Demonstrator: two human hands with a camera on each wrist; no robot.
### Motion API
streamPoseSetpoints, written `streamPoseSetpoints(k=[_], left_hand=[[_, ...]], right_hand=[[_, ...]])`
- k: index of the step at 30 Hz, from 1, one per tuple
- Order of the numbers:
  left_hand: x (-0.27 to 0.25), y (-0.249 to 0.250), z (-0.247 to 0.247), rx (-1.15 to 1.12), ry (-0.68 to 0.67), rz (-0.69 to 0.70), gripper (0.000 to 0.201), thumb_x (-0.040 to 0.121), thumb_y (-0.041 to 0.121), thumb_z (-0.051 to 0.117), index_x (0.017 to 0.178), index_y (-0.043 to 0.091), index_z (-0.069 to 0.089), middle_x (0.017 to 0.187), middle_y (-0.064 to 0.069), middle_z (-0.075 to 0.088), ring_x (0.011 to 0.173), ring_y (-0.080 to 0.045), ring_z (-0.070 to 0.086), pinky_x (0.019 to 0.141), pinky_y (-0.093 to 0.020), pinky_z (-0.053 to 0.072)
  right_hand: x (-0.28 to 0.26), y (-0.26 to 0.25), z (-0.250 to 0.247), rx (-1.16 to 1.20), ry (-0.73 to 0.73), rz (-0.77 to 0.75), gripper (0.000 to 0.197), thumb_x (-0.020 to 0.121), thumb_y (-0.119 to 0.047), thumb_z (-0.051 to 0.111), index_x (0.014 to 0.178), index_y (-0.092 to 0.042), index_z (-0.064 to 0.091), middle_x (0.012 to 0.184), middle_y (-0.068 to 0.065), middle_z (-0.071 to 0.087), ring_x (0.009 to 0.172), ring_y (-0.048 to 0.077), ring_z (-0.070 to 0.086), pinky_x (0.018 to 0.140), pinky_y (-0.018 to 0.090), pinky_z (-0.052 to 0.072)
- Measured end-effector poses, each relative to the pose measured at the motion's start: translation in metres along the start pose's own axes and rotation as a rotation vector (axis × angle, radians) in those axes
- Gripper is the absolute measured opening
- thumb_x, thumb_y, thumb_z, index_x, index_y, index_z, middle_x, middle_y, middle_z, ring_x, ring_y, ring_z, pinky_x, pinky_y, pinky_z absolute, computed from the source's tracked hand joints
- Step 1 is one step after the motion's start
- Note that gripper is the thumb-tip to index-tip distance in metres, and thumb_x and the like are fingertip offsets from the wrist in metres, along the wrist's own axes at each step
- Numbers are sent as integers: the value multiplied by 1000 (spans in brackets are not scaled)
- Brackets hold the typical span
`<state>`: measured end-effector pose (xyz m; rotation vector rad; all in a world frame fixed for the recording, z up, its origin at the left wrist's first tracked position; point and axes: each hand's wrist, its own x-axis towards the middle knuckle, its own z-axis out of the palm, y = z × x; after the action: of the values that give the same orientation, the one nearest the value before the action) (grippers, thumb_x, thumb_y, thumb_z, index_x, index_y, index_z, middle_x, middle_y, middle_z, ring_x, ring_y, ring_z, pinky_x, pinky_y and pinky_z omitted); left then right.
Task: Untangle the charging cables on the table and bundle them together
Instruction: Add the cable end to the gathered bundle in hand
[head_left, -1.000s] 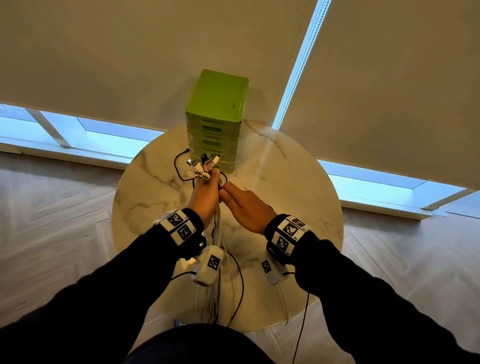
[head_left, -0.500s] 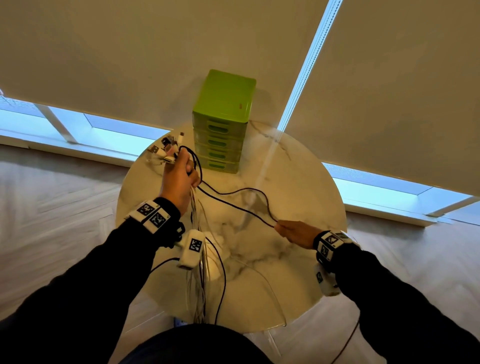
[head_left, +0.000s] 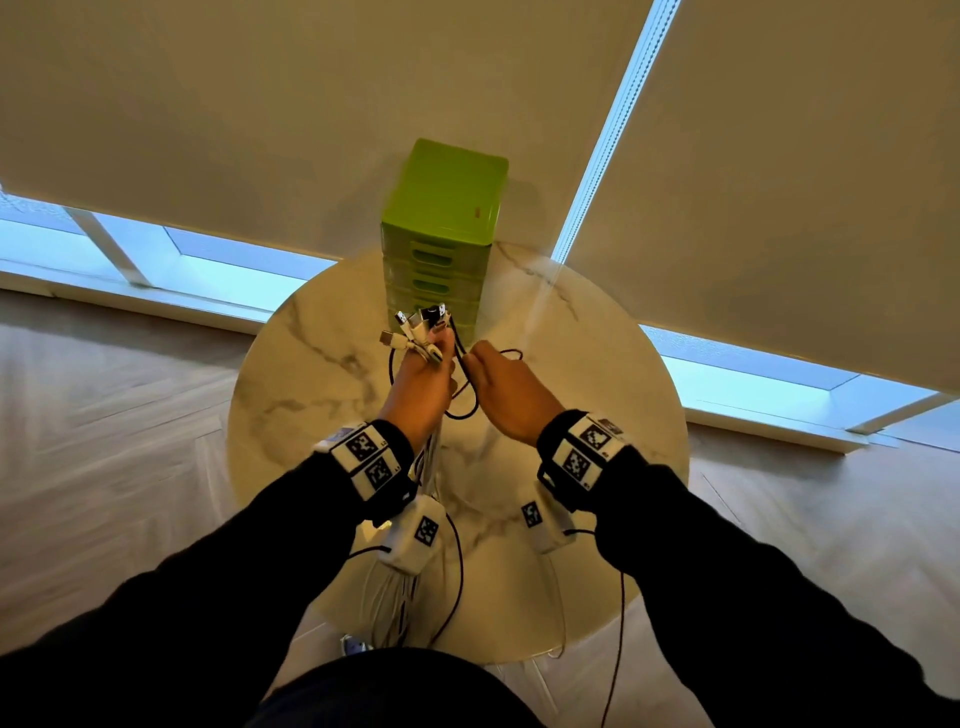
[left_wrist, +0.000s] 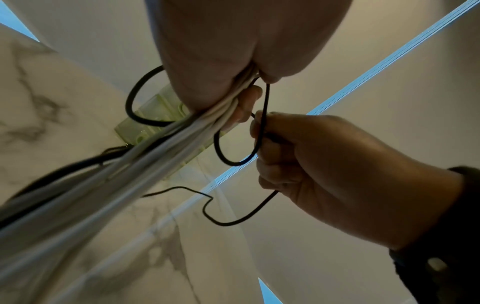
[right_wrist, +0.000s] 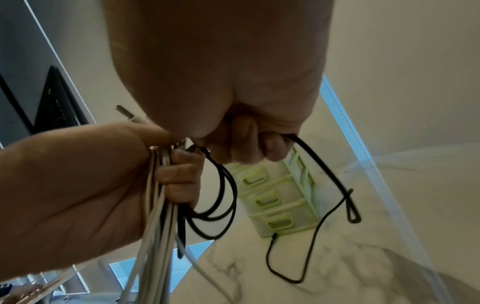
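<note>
Round white marble-patterned table (head_left: 322, 395) carries the work; landmark is the green plastic drawer tower (head_left: 441, 228) at its far edge. Nearest the person, a bundle of white charging cables (head_left: 395, 597) hangs over the near rim. Above the tabletop, short of the tower, left hand (head_left: 421, 387) is fisted round that bundle, plugs fanned above. Just right of it, right hand (head_left: 511, 389) pinches a thin black charging cable (right_wrist: 335, 185), looping down to the tower's foot.

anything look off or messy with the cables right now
Only the black cable: it hangs in loose loops between the left hand and right hand, not lying straight with the white cables. No damage visible.
</note>
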<state>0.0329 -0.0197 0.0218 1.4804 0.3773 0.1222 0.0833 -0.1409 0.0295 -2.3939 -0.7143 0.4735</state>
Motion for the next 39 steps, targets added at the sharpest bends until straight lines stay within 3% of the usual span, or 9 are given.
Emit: streamPoseSetpoints(k=[4,7,11,14,18,24,28,32,39], left_hand=[[-3,-2,-5,3,18,44,39,104,43,49,118,7,59,55,2,51,53,-20,40,51,-35,41],[-3,-2,-4,-30,-34,23,27,97,42,64,95,15,66,60,7,60,57,-11,56,58,-30,47],[-2,-7,-5,-51,24,-17,25,94,34,68,82,12,65,66,-2,63,65,-17,63,62,-37,55],[-2,-8,-9,-50,111,-25,24,98,25,59,76,14,57,59,-3,50,56,-19,48,53,-31,43],[0,3,-18,-185,156,-65,30,102,25,56,73,25,49,55,8,34,49,-9,32,46,-23,29],[10,27,-45,-316,286,-42,32,102,22,55,73,27,42,56,10,26,51,-9,24,49,-25,20],[13,34,-56,-331,339,-1,28,102,22,56,77,26,43,54,10,26,49,-8,24,46,-23,21],[6,20,-32,-218,272,21,17,100,30,60,102,18,48,54,13,32,47,-7,31,46,-23,30],[-22,13,44,-202,12,-14,21,101,27,59,81,26,54,51,10,30,45,-10,27,49,-29,24]], right_hand=[[-11,0,0,109,-60,-20,28,109,-32,30,103,-12,49,83,8,60,72,27,54,71,41,43],[-17,-3,-3,102,-134,-49,33,108,-23,30,131,-12,50,104,7,67,88,25,62,80,38,48],[-17,-3,0,135,-164,-74,28,108,-22,33,123,-17,56,101,-2,64,81,10,57,77,26,42],[-22,12,2,144,-191,-66,35,108,-41,33,96,-21,58,82,-6,58,69,6,52,72,27,41],[-43,39,-2,116,-241,-30,39,107,-49,30,79,-28,48,81,-3,57,76,14,53,78,30,44],[-70,114,-10,-334,-363,168,35,106,-50,25,102,-28,53,85,0,62,89,30,57,96,36,33],[-94,139,-32,-364,-208,312,71,99,-66,13,128,-20,59,129,11,65,125,34,54,109,39,31],[-79,130,-46,-157,22,345,40,106,-48,32,80,-22,48,86,12,62,87,35,58,79,36,37],[-85,86,-62,138,143,248,42,107,-43,35,92,-13,60,69,2,55,60,20,55,62,33,51]])
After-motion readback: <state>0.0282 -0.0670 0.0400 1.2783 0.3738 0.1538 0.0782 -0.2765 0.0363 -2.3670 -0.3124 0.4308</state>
